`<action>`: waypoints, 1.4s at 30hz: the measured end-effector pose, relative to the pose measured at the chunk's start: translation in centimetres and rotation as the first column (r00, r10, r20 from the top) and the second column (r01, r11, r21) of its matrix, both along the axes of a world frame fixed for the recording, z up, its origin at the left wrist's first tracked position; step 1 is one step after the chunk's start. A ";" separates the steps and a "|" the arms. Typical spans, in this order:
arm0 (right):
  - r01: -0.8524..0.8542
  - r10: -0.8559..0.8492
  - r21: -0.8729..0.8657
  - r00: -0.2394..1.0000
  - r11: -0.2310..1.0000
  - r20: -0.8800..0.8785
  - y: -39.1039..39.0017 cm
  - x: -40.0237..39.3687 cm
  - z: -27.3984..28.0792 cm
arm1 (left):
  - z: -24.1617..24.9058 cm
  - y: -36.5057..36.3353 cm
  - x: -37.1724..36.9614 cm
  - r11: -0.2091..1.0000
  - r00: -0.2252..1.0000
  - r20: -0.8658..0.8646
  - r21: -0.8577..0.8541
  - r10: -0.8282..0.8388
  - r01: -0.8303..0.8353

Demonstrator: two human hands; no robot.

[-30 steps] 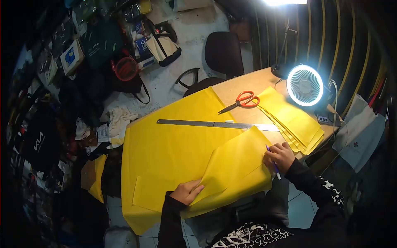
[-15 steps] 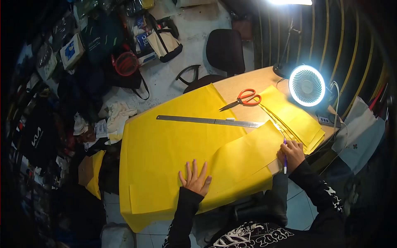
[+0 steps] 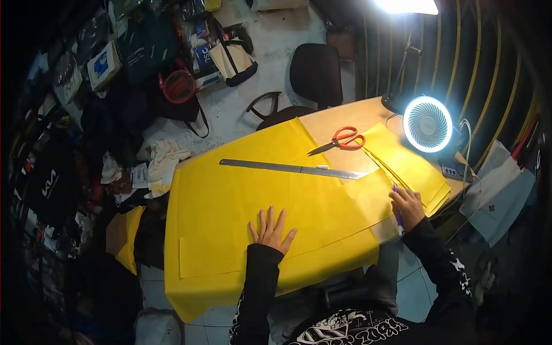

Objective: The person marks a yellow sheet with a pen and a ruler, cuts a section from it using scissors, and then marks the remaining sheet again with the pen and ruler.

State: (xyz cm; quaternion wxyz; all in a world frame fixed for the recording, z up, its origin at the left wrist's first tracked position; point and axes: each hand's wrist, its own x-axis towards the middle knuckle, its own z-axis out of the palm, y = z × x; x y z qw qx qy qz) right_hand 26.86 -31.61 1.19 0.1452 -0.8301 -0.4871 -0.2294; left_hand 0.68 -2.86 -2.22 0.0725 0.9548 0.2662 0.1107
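Observation:
Yellow fabric (image 3: 218,207) covers most of the wooden table, with its front edge hanging over. My left hand (image 3: 270,233) lies flat on it, fingers spread, holding nothing. At the right, my right hand (image 3: 408,208) is closed around a purple pen (image 3: 398,217), beside the right edge of a yellow piece that lies on the larger sheet. A long steel ruler (image 3: 270,167) rests across the fabric, with a small white item (image 3: 322,167) touching its upper edge. Orange-handled scissors (image 3: 339,141) lie behind the ruler, beside a folded yellow stack (image 3: 402,161).
A lit ring-shaped fan (image 3: 427,124) and a desk lamp (image 3: 405,6) stand at the table's back right, near a socket block (image 3: 454,170). Behind the table is a black chair (image 3: 315,75). Bags (image 3: 230,60) and piled goods fill the left side.
The yellow piece between my hands, raised and curved before, now lies flatter. My left hand has shifted slightly up on the fabric, and the pen in my right hand has tilted.

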 end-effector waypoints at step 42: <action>-0.126 0.184 -0.545 0.981 0.829 0.053 23.8 21.0 -0.3 | 1.9 -6.1 -3.6 1.000 0.990 0.143 0.012 -0.005 0.004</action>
